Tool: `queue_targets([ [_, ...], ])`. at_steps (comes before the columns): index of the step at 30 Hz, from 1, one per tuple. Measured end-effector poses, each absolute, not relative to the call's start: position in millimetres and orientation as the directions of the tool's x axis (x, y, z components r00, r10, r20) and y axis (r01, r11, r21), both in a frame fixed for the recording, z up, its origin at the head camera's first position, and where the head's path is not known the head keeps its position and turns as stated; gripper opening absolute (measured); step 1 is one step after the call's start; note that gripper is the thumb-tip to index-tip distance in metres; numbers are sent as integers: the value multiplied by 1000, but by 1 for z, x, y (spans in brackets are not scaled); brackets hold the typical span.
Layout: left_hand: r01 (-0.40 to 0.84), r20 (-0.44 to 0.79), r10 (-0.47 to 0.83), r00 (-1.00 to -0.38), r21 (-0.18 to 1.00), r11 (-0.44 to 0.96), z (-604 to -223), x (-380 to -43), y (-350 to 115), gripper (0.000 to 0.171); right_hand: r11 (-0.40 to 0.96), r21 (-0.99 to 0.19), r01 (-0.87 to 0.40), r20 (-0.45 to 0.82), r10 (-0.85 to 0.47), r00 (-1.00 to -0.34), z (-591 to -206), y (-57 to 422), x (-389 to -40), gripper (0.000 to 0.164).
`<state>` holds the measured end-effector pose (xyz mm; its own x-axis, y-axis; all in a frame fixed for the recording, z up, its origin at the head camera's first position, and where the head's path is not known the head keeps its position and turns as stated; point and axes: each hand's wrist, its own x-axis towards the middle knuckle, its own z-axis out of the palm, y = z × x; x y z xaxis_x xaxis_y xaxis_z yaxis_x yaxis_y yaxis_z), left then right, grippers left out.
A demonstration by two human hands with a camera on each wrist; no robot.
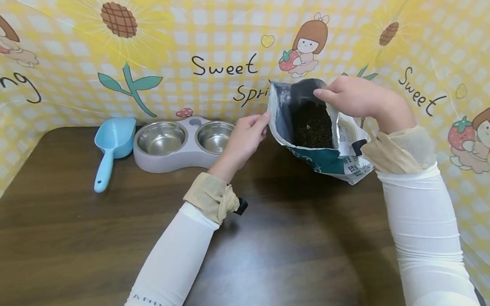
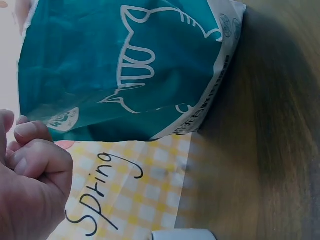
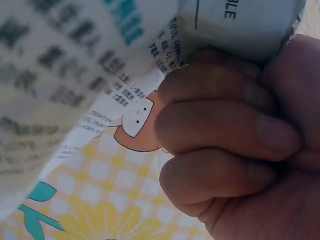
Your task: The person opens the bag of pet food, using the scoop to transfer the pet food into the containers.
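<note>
A teal and white pet food bag stands with its mouth wide, tilted toward me, on the right of the table. Dark brown kibble shows inside against the silvery lining. My left hand pinches the left edge of the bag's mouth. On the opposite side my right hand grips the rim, thumb over the inner edge. The left wrist view shows the bag's teal front with a white cat outline. Curled fingers hold the printed back of the bag in the right wrist view.
Left of the bag sits a grey double feeder with two steel bowls; my left hand partly covers the right one. Beside it lies a light blue scoop. Yellow checked cloth hangs behind the brown wooden table.
</note>
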<state>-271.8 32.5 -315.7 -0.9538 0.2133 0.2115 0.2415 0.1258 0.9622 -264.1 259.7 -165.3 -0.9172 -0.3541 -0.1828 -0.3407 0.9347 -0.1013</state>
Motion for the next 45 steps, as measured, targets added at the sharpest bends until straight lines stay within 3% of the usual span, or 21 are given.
queue_targets([
  [12, 257, 162, 347, -924, 934, 247, -313, -261, 18, 49, 885, 104, -455, -186, -432, -883, -169, 257, -239, 53],
  [16, 306, 164, 404, -900, 897, 318, -307, -256, 6, 49, 875, 56, -480, -111, -473, -874, -176, 257, -236, 54],
  [21, 321, 176, 386, -906, 880, 351, -297, -250, -14, 49, 879, -42, -474, -50, -476, -878, -186, 250, -232, 55],
  [27, 306, 178, 309, -934, 845, 438, -282, -250, -67, 44, 897, -78, -436, -32, -439, -898, -187, 248, -226, 55],
  [33, 191, 157, 108, -982, 830, 523, -271, -258, -130, 41, 917, -113, -383, 4, -385, -923, -187, 254, -224, 57],
  [40, 165, 187, -18, -982, 905, 393, -267, -250, -179, 46, 914, -207, -350, 43, -348, -936, -194, 258, -220, 59],
  [45, 101, 153, -85, -985, 893, 438, -267, -245, -198, 47, 909, -217, -356, 99, -342, -934, -196, 260, -218, 57],
])
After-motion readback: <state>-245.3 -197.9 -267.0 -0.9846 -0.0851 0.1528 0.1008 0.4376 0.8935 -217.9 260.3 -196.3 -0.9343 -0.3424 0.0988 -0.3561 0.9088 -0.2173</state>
